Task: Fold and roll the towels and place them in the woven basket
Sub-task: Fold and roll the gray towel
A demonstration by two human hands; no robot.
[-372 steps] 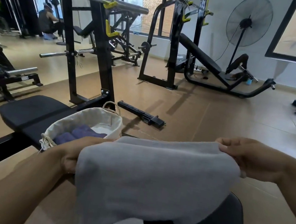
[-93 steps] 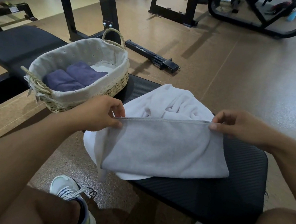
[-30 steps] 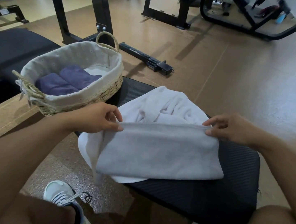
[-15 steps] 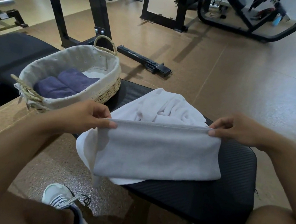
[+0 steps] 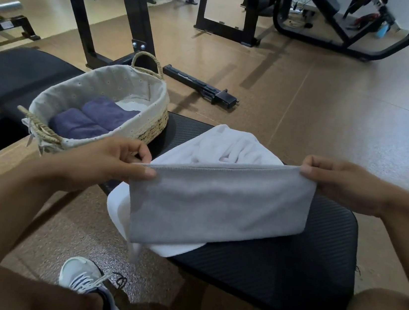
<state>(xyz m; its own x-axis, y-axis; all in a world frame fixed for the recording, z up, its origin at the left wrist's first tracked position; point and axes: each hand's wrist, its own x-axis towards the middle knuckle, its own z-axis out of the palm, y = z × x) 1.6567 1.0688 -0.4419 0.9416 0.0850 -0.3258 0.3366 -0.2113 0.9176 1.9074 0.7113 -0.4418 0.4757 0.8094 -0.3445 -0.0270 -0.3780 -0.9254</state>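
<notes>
Grey towel (image 5: 217, 206) stretched between left hand (image 5: 109, 160) and right hand (image 5: 337, 182); each pinches a top corner.

no legible text, labels, brands or numbers on anything

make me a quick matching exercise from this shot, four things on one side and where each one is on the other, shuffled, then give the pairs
Things:
1. grey towel
2. white towel
3. purple towels
4. woven basket

Places:
A. rolled up inside the basket
B. held up by its top edge between left hand and right hand
C. standing at the far left end of the black bench pad
D. crumpled on the bench pad behind the held towel

Pairs: 1-B, 2-D, 3-A, 4-C
</notes>
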